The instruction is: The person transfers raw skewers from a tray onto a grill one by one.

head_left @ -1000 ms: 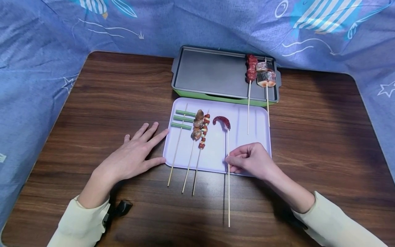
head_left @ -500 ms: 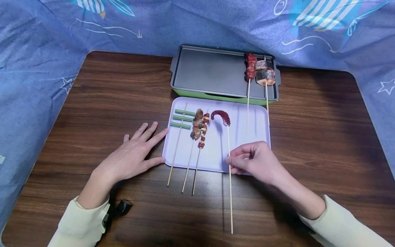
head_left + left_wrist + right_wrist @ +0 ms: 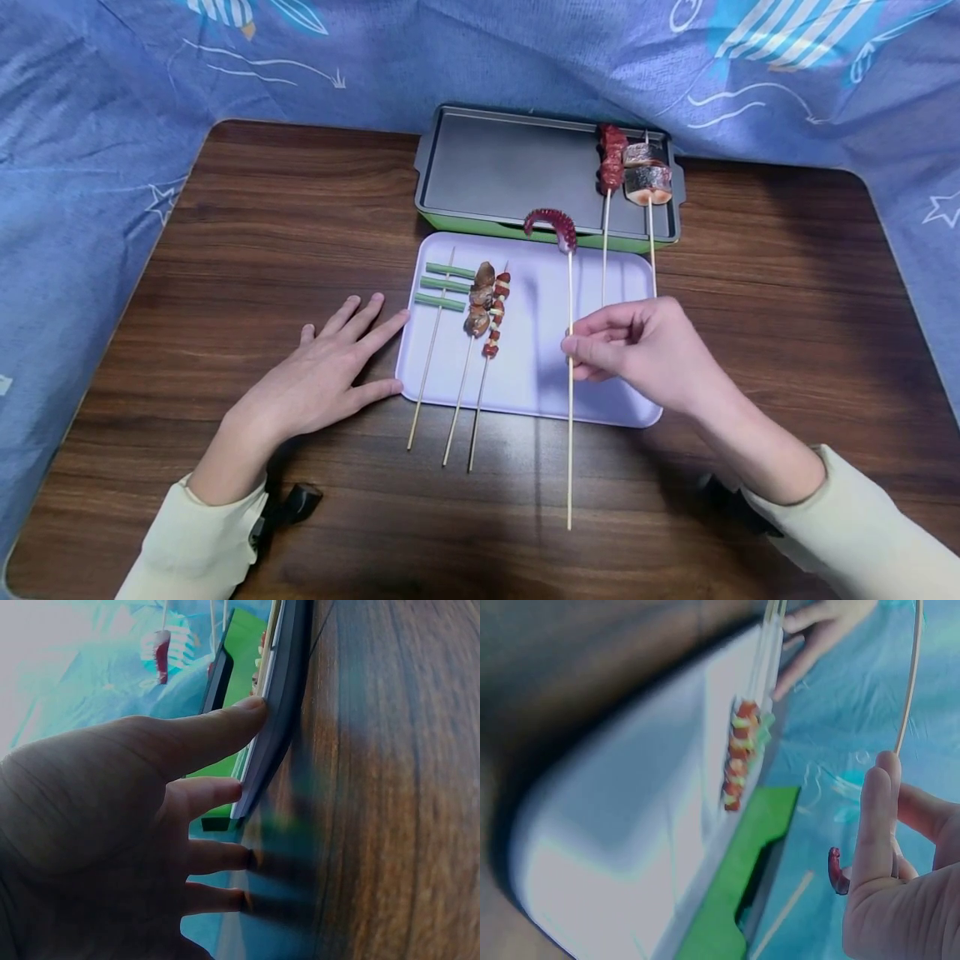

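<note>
My right hand (image 3: 641, 350) pinches the stick of an octopus tentacle skewer (image 3: 555, 225) between thumb and fingers, holding it raised over the lilac tray (image 3: 517, 392). The curled dark red tentacle overlaps the grill's front edge in the head view. My left hand (image 3: 318, 379) lies spread on the table, thumb and index fingertips at the tray's left rim. On the tray lie a green vegetable skewer (image 3: 442, 283), a brown meat skewer (image 3: 481, 300) and a red-and-white skewer (image 3: 497, 317), their sticks jutting over the near rim.
Behind the tray stands a green grill with a dark grey plate (image 3: 510, 162). A red meat skewer (image 3: 612, 158) and a fish skewer (image 3: 647, 175) lie on its right end, their sticks reaching over the tray. A blue patterned cloth (image 3: 480, 50) hangs behind the table.
My right hand has lifted the tentacle skewer off the tray and carried it forward and slightly right, up to the grill's front edge. The left hand has stayed put.
</note>
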